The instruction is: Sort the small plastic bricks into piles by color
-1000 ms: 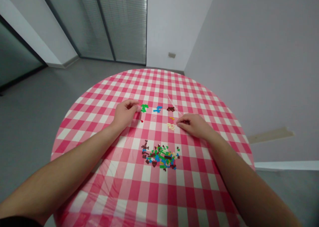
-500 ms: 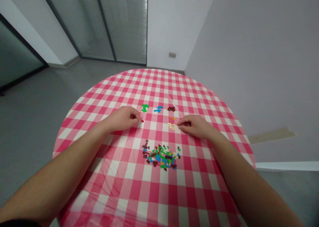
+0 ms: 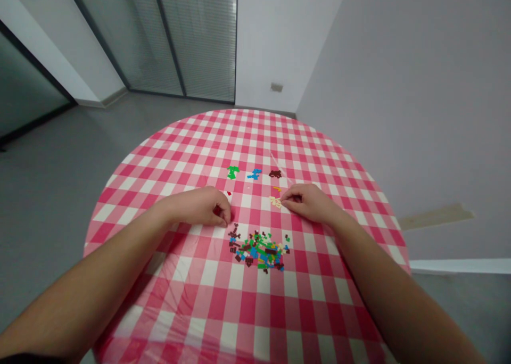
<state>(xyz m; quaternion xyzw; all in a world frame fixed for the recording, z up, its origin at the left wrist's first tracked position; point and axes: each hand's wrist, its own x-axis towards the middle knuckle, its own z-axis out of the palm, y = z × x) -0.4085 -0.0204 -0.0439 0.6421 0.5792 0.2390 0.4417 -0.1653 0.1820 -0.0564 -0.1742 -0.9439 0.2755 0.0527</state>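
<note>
A mixed heap of tiny coloured bricks (image 3: 258,248) lies on the round table with a red-and-white checked cloth (image 3: 247,311). Beyond it sit small sorted groups: green bricks (image 3: 232,172), blue bricks (image 3: 254,174), dark brown bricks (image 3: 274,174), an orange piece (image 3: 277,189), cream bricks (image 3: 274,201) and a single red piece (image 3: 229,193). My left hand (image 3: 203,206) rests curled on the cloth just left of the heap, fingers closed with a dark spot showing inside them. My right hand (image 3: 309,202) rests beside the cream bricks, thumb and fingers pinched together at them.
The table stands in a room corner, with a grey wall (image 3: 419,87) to the right and glass partitions with blinds (image 3: 187,34) at the back. Grey floor (image 3: 48,167) surrounds the table on the left.
My left hand has drawn back from the green bricks toward me, past the red piece, and now lies beside the heap. My right hand has stayed by the cream bricks.
</note>
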